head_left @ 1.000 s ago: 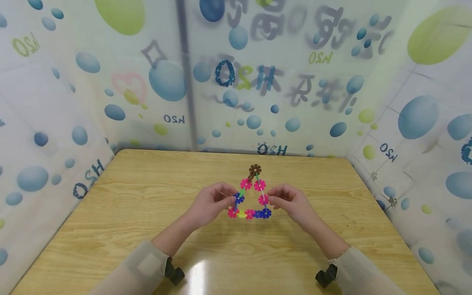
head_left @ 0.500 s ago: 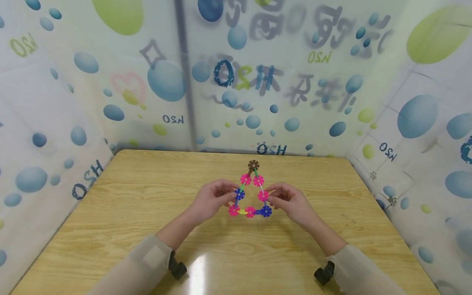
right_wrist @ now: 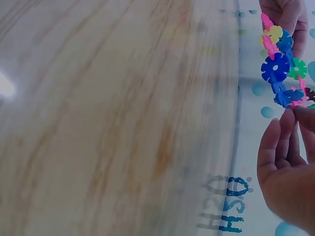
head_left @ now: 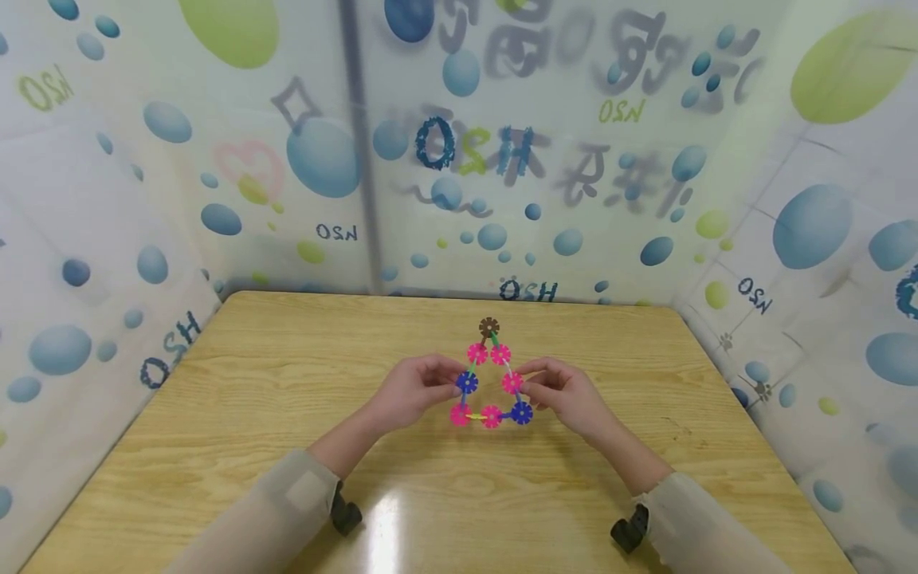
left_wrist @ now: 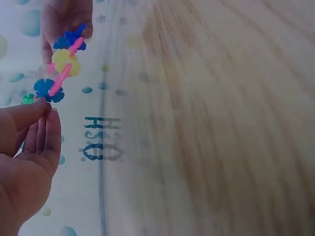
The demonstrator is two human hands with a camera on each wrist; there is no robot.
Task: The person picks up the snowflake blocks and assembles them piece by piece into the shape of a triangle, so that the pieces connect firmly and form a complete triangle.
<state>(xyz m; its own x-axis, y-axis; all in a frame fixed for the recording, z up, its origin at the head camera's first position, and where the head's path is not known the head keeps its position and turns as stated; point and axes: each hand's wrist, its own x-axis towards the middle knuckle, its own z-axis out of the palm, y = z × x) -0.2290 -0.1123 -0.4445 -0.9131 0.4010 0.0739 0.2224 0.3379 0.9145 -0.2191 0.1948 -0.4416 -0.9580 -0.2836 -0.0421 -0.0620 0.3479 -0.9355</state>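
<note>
Both hands hold up a triangle of linked snowflake discs (head_left: 491,416) above the table. Its top is a brown disc (head_left: 489,327); pink, blue, green, white and yellow discs form the sides and bottom. My left hand (head_left: 412,393) pinches the left side at a blue disc (head_left: 467,383) between thumb and fingers. On the right side my right hand (head_left: 566,395) pinches a pink disc (head_left: 512,383). In the left wrist view, a yellow disc (left_wrist: 66,63) shows along the chain. In the right wrist view a dark blue disc (right_wrist: 275,67) faces the camera.
A wooden table (head_left: 287,359) lies under the hands, with a glare spot near its front. White curtains (head_left: 459,239) printed with blue and green drops stand behind it and at both sides. Small black cameras (head_left: 629,530) sit at the wrists.
The triangle rises slightly, then lowers again and turns a little, so its bottom row shifts right and its top shifts left. Both hands keep their pinch on it.
</note>
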